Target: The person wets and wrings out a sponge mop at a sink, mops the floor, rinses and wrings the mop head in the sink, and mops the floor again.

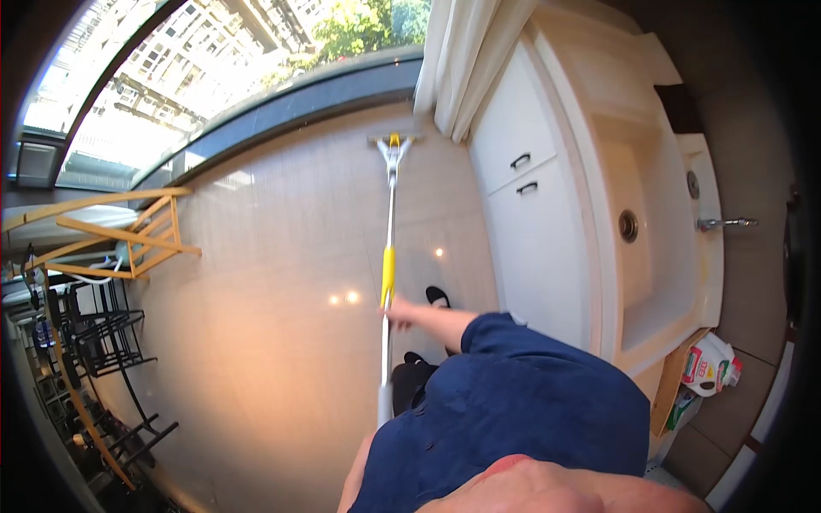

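A mop with a pale metal pole, a yellow sleeve and a grey end grip reaches across the floor. Its flat, wide head rests on the tiles near the window sill. My right hand is wrapped round the pole just below the yellow sleeve. Of my left side only a strip of bare arm shows, close to the grip end of the pole; the hand itself is hidden. My feet in black slippers stand to the right of the pole.
At right is a white cabinet with a sink and a tap. White curtains hang by the window. On the left stand a wooden folding frame and black metal racks. A detergent bottle sits lower right.
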Motion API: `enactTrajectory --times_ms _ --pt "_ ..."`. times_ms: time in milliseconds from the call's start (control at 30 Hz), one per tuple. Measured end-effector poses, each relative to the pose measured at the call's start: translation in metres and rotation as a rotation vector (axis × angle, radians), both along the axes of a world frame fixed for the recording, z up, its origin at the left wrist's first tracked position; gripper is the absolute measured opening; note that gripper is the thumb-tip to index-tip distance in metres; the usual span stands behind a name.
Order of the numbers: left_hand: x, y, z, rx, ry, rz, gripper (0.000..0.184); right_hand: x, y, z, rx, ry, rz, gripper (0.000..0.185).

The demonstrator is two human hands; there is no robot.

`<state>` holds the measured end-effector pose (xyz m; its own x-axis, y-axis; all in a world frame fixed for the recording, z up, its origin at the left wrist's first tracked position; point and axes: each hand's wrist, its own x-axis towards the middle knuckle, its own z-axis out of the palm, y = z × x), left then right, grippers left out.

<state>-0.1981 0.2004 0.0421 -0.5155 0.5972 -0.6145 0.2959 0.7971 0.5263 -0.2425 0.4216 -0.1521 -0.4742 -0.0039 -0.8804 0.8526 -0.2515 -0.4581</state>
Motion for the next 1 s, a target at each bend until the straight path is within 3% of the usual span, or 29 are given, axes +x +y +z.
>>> enactTrajectory --times_ms 100,167,233,267,300,433,500,533,600,633,667,700,833,867,933,1000 --pt "-0.011 -0.109 -0.015 -0.069 -0.075 0.117 0.044 0.007 0.0 0.007 -0.306 -0.09 0.453 0.041" --pt "-0.028 -0.099 -0.037 -0.122 -0.14 0.207 0.044 -0.015 0.038 0.009 -0.222 -0.049 0.608 0.045" --pt "-0.052 -0.11 -0.061 -0.163 -0.209 0.282 0.044 -0.052 0.105 0.034 0.176 0.286 0.615 0.039" --pt "-0.068 -0.086 -0.078 -0.185 -0.249 0.319 0.044 -0.066 0.131 0.003 0.586 0.541 0.61 0.034" --pt "-0.085 -0.061 -0.09 -0.216 -0.292 0.356 0.044 -0.088 0.172 0.027 0.508 0.312 0.561 0.035" --pt "-0.153 0.001 -0.127 -0.293 -0.441 0.459 0.044 -0.121 0.309 0.043 1.067 0.249 0.506 0.044" --pt "-0.173 0.042 -0.109 -0.269 -0.304 0.426 0.041 -0.124 0.363 0.079 1.227 0.132 0.56 0.047" --pt "-0.182 0.058 -0.098 -0.268 -0.316 0.43 0.041 -0.13 0.391 0.098 1.333 0.156 0.612 0.048" --pt "-0.201 0.081 -0.08 -0.579 -0.243 0.276 0.042 -0.139 0.452 0.11 1.592 0.271 0.618 0.053" --pt "-0.205 0.082 -0.082 -0.59 -0.252 0.275 0.042 -0.146 0.49 0.114 1.625 0.241 0.623 0.054" --pt "-0.205 0.076 -0.083 -0.617 -0.249 0.275 0.042 -0.153 0.52 0.121 1.822 0.28 0.662 0.053" --pt "-0.205 0.079 -0.084 -0.641 -0.247 0.281 0.043 -0.169 0.543 0.158 1.789 0.287 0.719 0.052" --pt "-0.223 0.169 -0.024 -0.828 -0.423 0.57 0.043 -0.229 0.658 0.18 1.978 0.163 1.024 0.057" --pt "-0.228 0.19 -0.014 -0.869 -0.415 0.587 0.044 -0.247 0.682 0.183 1.992 0.017 1.063 0.063" --pt "-0.231 0.197 0.001 -0.973 -0.417 0.563 0.046 -0.247 0.692 0.19 1.929 -0.162 1.115 0.068" --pt "-0.229 0.201 -0.017 -0.896 -0.272 0.27 0.05 -0.262 0.69 0.213 1.886 -0.466 0.992 0.081"
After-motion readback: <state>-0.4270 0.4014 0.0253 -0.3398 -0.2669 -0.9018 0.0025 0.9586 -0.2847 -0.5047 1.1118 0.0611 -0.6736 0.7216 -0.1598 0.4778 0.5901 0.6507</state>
